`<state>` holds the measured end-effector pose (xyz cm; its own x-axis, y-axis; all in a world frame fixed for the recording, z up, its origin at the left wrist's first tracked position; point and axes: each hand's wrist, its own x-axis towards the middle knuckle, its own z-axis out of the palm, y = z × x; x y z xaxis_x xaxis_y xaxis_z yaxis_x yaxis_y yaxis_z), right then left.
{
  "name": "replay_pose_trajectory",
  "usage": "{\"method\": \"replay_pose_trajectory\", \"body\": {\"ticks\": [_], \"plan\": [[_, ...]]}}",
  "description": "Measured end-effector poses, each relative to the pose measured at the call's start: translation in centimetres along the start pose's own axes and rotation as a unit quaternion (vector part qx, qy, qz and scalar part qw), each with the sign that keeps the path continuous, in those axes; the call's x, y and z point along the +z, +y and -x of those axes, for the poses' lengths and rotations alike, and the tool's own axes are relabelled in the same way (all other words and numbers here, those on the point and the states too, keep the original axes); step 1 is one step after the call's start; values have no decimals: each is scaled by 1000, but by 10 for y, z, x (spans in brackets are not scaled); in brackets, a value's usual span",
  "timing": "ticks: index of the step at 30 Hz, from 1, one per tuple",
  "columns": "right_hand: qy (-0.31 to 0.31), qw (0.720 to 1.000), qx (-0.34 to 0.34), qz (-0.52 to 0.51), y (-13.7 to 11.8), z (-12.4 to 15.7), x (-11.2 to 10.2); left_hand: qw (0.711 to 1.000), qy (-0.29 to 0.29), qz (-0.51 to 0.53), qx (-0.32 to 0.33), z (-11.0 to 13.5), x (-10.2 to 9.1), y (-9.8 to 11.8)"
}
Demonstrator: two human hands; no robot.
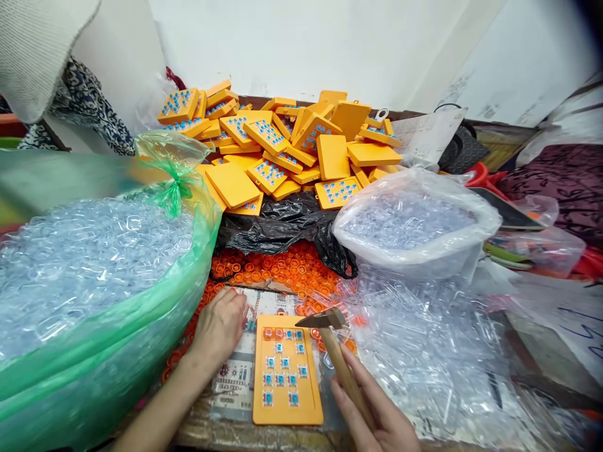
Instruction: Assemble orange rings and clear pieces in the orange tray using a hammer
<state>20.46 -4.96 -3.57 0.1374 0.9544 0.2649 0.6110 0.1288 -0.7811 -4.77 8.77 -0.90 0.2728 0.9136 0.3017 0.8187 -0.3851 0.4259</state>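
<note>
The yellow panel (287, 414) lay flat on a printed sheet (230, 376) at the middle of the counter (226, 436), its lower edge close to the counter's front edge. Blue switches (285, 363) dotted its recessed face, and two orange caps (279, 334) sat side by side at its upper left corner.

The right hand (377, 402) was wrapped round the wooden handle of a hammer (336, 353), whose head hung over the panel's upper right corner; whether it touched could not be told. The left hand (219, 329) was beyond the upper left corner, fingers curled downward; whether they pinched anything could not be told.

Room was tight. A strip of sheet ran along the left edge, bounded by the left forearm and a bulging green bag (155, 317). Past the top edge, a short gap ended at a heap of orange rings (282, 267). On the right, a narrow margin separated the panel from loose clear pieces (424, 358), with a white bag (414, 254) behind them. Farther back, stacked panels (235, 182) spread toward the wall.
</note>
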Motion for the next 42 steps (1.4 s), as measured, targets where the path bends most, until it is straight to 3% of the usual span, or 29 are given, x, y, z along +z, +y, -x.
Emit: {"method": "replay_pose_trajectory", "body": {"ticks": [6,11,15,18,20,25,29,34,38,42], "plan": [[-1,1000,20,6,2,5,0,986,-117,106,-46,17,-2,5],[-18,999,-45,24,1,5,1,993,-39,112,-7,29,8,0],[8,995,-70,65,-4,3,-1,986,34,154,52,25,8,28],[22,993,-88,82,-12,-1,-3,979,-4,180,97,16,14,54],[19,989,-114,89,-18,-5,-4,979,-35,175,95,13,21,62],[-42,982,-153,106,-29,-12,-8,976,-32,212,49,15,34,58],[-18,984,-144,107,-31,-13,-12,970,-24,239,28,17,37,54],[-71,975,-156,141,-31,-15,-11,966,-23,257,-13,19,39,58],[-27,990,-99,96,-19,-8,-11,968,-28,247,-34,15,34,53],[15,999,0,45,-5,1,-10,988,34,151,-29,-16,26,33]]}}
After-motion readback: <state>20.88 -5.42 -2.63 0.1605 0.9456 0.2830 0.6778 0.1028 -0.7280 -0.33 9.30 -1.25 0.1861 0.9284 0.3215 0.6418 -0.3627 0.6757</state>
